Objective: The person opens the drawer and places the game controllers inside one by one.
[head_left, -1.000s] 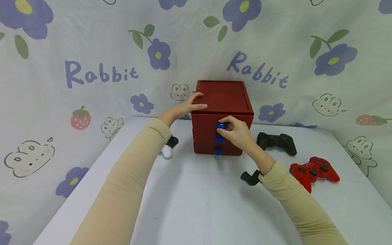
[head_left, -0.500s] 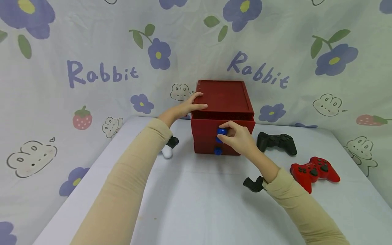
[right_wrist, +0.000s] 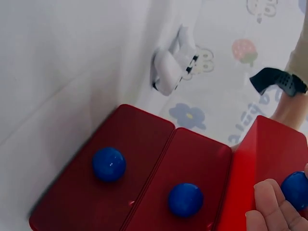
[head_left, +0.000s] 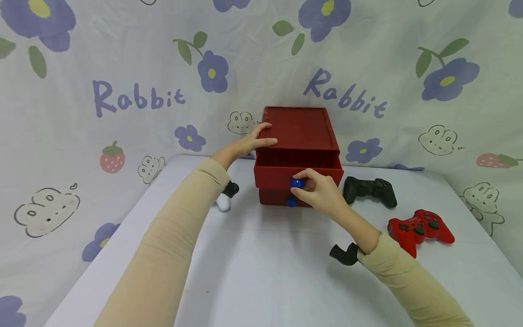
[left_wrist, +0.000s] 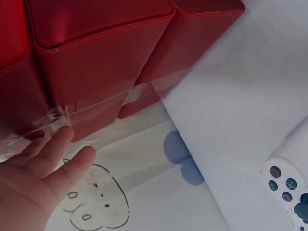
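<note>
A dark red chest of three drawers (head_left: 300, 129) stands at the back of the table. My left hand (head_left: 253, 141) lies flat on its top left edge, fingers straight. My right hand (head_left: 316, 188) pinches the blue knob (head_left: 297, 183) of the top drawer (head_left: 298, 175), which stands pulled out a little. In the right wrist view the same blue knob (right_wrist: 294, 190) sits under my fingertips (right_wrist: 269, 204), beside the middle knob (right_wrist: 185, 199) and the bottom knob (right_wrist: 109, 163). The left wrist view shows my left hand (left_wrist: 41, 166) against the red chest (left_wrist: 91, 62).
A black game controller (head_left: 369, 190) and a red one (head_left: 421, 226) lie right of the chest. A white controller (head_left: 224, 200) lies to its left, also seen as the white controller (left_wrist: 288, 178). A flowered cloth (head_left: 122, 91) hangs behind the light table (head_left: 265, 268).
My right hand has drawn the top drawer out toward me by its blue knob, from closed to partly out. My left hand has stayed on the chest's top.
</note>
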Demonstrator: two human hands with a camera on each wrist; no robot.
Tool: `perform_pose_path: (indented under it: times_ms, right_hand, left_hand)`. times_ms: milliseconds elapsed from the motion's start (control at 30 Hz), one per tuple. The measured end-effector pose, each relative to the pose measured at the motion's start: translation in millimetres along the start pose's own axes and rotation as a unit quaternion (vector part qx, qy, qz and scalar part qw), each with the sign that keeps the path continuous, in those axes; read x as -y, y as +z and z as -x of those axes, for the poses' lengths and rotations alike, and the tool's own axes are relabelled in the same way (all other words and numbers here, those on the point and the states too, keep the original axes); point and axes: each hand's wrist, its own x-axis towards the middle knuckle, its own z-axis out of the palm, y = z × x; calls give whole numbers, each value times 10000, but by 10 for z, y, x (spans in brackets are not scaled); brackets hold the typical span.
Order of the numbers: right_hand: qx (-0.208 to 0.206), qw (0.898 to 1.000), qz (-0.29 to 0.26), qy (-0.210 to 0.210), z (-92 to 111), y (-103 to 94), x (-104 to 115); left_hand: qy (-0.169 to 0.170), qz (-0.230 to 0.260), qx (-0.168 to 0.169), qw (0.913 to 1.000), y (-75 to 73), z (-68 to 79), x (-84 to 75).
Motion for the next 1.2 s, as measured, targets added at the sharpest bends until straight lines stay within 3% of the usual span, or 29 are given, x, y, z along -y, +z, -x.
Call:
perform_pose_path:
  times_ms: [567,967,1200]
  right_hand:
    - [260,9995,3,-179,189,-40,27]
    - [235,9988,94,-420,340,-16,47]
    - [284,9986,6,-450,440,-1,53]
  left_hand:
    - [-395,-230,-97,9989,-2,-19,-23]
    - [-258,-179,-85,9995,-5,-27,-37]
    - [-361,-148,-85,9992,-2,5,-43]
